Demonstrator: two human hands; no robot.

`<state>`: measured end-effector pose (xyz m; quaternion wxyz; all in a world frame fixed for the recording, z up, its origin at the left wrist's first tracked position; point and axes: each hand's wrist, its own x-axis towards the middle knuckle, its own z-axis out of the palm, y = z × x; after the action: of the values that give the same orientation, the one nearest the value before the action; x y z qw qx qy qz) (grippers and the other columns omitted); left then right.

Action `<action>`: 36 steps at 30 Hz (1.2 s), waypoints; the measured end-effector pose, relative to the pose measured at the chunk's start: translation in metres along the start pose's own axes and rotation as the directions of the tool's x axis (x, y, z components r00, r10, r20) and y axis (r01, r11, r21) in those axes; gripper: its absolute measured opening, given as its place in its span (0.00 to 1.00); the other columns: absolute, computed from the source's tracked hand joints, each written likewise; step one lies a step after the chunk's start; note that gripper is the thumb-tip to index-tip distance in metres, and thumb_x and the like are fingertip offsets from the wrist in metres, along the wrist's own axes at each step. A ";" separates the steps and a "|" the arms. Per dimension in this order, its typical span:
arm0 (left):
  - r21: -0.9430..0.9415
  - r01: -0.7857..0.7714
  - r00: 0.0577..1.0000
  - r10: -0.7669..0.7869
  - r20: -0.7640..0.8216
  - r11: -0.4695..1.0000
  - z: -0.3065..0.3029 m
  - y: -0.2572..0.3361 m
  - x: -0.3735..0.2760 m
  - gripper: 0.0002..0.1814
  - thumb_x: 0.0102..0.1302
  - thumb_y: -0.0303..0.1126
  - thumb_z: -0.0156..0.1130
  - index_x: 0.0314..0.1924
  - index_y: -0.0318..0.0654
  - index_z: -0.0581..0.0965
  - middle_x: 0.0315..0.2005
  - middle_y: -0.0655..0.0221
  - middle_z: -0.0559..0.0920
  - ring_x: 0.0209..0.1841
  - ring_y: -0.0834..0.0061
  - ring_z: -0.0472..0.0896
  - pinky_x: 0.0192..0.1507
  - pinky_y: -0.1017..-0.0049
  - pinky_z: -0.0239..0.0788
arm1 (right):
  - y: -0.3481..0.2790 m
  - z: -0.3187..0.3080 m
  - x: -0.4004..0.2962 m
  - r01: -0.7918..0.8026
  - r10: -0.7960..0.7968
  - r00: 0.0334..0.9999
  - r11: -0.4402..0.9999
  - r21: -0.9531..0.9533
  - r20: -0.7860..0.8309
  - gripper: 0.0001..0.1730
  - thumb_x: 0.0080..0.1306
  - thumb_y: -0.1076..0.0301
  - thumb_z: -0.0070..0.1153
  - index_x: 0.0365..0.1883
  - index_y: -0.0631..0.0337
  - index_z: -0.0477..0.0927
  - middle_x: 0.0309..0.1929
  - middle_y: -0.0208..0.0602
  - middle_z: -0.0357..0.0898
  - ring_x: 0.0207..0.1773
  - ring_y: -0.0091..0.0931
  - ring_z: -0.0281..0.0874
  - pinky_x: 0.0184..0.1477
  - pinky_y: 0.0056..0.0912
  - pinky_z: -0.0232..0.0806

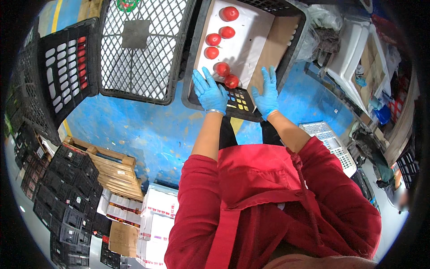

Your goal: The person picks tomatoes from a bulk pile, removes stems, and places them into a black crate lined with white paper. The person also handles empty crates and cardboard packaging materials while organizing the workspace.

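Note:
Both of my hands wear light blue gloves and hold no tomato. My left hand (210,92) rests over the near left corner of a black plastic crate (192,64), its fingers slightly apart. My right hand (266,92) is at the crate's near right part, against a brown cardboard liner (273,42). White liner paper (250,32) covers much of the crate's inside. Several red tomatoes lie on it along the left side; the nearest tomato (231,81) is between my hands, and another tomato (230,13) lies toward the far end.
To the left stands a crate with a black lattice cover (141,60), beside a black crate (72,70) showing red items. A wooden pallet (114,171), stacked black crates (63,188) and white boxes (156,222) are lower left. A white foam box (349,50) and a white plastic crate (327,141) are right.

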<state>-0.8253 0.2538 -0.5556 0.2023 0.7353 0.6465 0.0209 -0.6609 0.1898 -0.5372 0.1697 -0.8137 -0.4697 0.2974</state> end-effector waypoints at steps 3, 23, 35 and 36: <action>-0.149 0.063 0.998 -0.065 -0.006 0.987 -0.001 0.001 0.007 0.47 0.50 0.33 0.59 0.66 0.30 0.46 0.62 0.40 0.52 0.63 0.44 0.55 0.61 0.57 0.52 | 0.002 0.003 0.008 0.035 -0.029 0.999 0.974 0.222 -0.030 0.42 0.51 0.75 0.57 0.64 0.61 0.54 0.66 0.53 0.46 0.68 0.45 0.45 0.67 0.38 0.47; -0.030 0.216 0.971 -0.212 0.108 0.976 -0.010 0.004 0.031 0.48 0.52 0.33 0.59 0.69 0.42 0.43 0.42 0.51 0.69 0.38 0.53 0.75 0.38 0.61 0.69 | -0.023 -0.049 0.007 -0.103 0.084 0.966 0.993 0.065 0.243 0.17 0.61 0.66 0.43 0.45 0.68 0.70 0.31 0.63 0.73 0.37 0.54 0.71 0.41 0.52 0.64; 0.002 0.375 0.916 -0.371 0.155 0.927 -0.011 0.025 0.038 0.45 0.57 0.39 0.55 0.69 0.45 0.41 0.40 0.50 0.71 0.35 0.50 0.77 0.37 0.56 0.69 | -0.009 -0.128 -0.116 -0.324 0.306 0.946 0.861 0.392 0.109 0.08 0.58 0.78 0.54 0.22 0.64 0.69 0.15 0.33 0.65 0.16 0.27 0.62 0.20 0.29 0.55; -0.037 0.387 0.916 -0.379 0.132 0.921 -0.009 0.026 0.038 0.43 0.57 0.39 0.55 0.68 0.45 0.44 0.41 0.50 0.71 0.35 0.50 0.77 0.38 0.56 0.69 | -0.016 -0.138 -0.113 -0.495 0.443 0.867 0.720 0.487 0.227 0.08 0.58 0.78 0.54 0.22 0.64 0.69 0.15 0.32 0.65 0.16 0.25 0.62 0.20 0.29 0.55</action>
<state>-0.7970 0.2906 -0.5472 0.2645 0.5878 0.7633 -0.0440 -0.6259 0.1002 -0.3865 0.2843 -0.8117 -0.1550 0.4861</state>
